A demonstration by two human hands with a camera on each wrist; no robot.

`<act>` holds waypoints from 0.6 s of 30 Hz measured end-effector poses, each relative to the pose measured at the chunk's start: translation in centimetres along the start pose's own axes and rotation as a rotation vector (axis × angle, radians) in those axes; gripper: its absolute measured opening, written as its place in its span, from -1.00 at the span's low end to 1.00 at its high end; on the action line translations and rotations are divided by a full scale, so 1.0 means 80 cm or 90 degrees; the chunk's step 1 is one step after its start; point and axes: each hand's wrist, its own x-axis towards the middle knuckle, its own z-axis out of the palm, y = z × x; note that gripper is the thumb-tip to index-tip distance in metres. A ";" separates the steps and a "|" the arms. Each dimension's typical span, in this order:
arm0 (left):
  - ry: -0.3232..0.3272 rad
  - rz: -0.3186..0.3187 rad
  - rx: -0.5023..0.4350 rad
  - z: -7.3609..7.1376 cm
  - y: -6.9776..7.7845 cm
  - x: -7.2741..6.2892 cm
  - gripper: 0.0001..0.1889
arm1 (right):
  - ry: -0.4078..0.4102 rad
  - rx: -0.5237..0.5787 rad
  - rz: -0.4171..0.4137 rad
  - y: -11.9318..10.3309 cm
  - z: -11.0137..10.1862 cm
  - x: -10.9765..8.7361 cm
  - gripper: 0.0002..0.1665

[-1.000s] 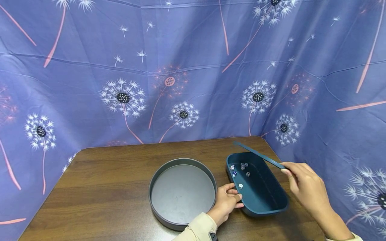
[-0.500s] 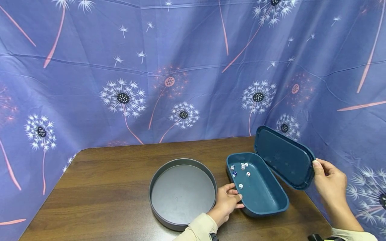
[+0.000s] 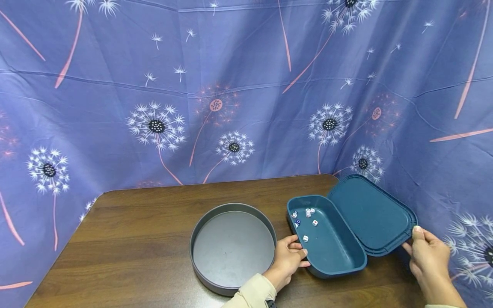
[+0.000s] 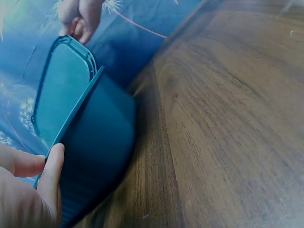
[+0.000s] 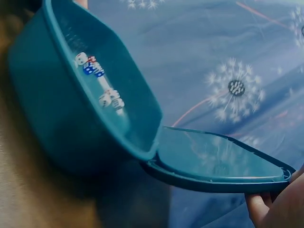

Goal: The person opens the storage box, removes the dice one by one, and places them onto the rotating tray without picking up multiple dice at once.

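A dark teal rectangular box with rounded corners stands on the table. Several white and blue dice lie inside it, toward its far left part. My left hand pinches the box's left rim between thumb and fingers, as the left wrist view also shows. With thumb on top and fingers beneath, my right hand grips the corner of the matching teal lid. The lid lies tilted at the right of the box, inner side up, its left edge by the box's right rim. Whether the lid touches the table is hidden.
A round dark grey pan stands just left of my left hand. The brown wooden table extends to the left. A blue dandelion-patterned cloth hangs behind it and along the right side.
My right hand has swung the lid from above the box over to the right, turned its inner side up, and lowered it. The left hand stays on the rim.
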 end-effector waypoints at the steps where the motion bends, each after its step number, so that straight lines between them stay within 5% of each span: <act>1: 0.000 0.000 0.001 0.000 0.000 0.000 -0.46 | 0.002 0.005 0.012 0.003 -0.003 0.002 -0.69; 10: 0.013 0.013 0.027 0.001 0.002 -0.003 -0.49 | 0.012 -0.003 0.093 0.035 -0.026 0.013 -0.61; 14: 0.020 0.020 0.053 0.001 0.002 -0.003 -0.50 | 0.010 -0.054 0.110 0.047 -0.035 0.021 -0.84; 18: 0.025 0.032 0.095 0.001 0.005 -0.005 -0.51 | -0.016 -0.123 0.131 0.057 -0.044 0.028 -0.72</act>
